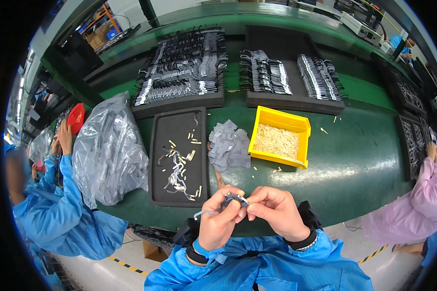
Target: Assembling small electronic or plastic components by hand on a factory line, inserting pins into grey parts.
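Note:
Close to my body, both hands meet over a small dark grey part (pixel 235 198) with a thin grey ribbon-like tail (pixel 205 212) sticking out at the left. My left hand (pixel 217 224) pinches this part between thumb and fingers. From the other side, my right hand (pixel 277 212) has its thumb and forefinger closed at the part's light-coloured end; fingertips partly hide what they grip. Just beyond the hands lies a pile of flat grey pieces (pixel 229 148). A shallow black tray (pixel 160 160) holds loose grey ribbon-like strips (pixel 178 169) with gold-coloured ends.
A yellow bin (pixel 279 160) contains many small beige pieces (pixel 277 141). Two black foam trays (pixel 189 107) (pixel 296 102) hold rows of grey parts at the back. A clear bag (pixel 109 150) of grey pieces stands left. People in blue (pixel 68 213) and pink (pixel 408 213) work on either side.

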Tool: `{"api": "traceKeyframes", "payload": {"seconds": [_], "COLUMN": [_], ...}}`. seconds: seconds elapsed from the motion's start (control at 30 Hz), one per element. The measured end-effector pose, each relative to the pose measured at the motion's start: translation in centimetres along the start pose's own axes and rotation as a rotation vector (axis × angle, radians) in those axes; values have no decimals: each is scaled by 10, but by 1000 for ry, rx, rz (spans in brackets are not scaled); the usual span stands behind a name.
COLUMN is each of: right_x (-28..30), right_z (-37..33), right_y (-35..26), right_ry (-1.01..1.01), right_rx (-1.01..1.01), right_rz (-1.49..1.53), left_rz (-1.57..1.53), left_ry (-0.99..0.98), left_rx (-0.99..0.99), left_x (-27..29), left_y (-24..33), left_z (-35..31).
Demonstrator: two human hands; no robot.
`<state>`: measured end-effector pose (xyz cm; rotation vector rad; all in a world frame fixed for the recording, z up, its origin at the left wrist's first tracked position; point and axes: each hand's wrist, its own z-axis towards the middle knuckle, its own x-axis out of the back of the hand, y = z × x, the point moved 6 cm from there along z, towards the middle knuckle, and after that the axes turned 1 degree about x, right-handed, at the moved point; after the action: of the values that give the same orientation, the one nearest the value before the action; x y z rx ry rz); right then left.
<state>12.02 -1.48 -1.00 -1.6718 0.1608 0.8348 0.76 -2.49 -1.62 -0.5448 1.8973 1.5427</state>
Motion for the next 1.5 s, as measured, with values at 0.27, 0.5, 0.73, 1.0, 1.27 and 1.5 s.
{"api": "traceKeyframes", "payload": {"seconds": [0.27, 0.5, 0.73, 1.0, 1.27, 1.5], "right_x": [-3, 7, 2, 18, 28, 20], "right_z": [-3, -3, -1, -10, -22, -51], "right_y": [-7, -15, -18, -26, -34, -60], "right_ry": [15, 101, 150, 366, 219, 283], "right_rx": [122, 203, 314, 465, 324, 581], "right_rz": [-215, -359, -524, -578, -631, -902], "left_rz": [-2, 263, 416, 273, 658, 550], "left_ry": [84, 90, 134, 11, 148, -44], "left_rx": [17, -90, -138, -22, -85, -100], "left_x": [-1, -6, -8, -31, -29, -34], "left_y": [1, 10, 14, 1, -12, -27], "left_z": [1, 1, -1, 17, 20, 21]}}
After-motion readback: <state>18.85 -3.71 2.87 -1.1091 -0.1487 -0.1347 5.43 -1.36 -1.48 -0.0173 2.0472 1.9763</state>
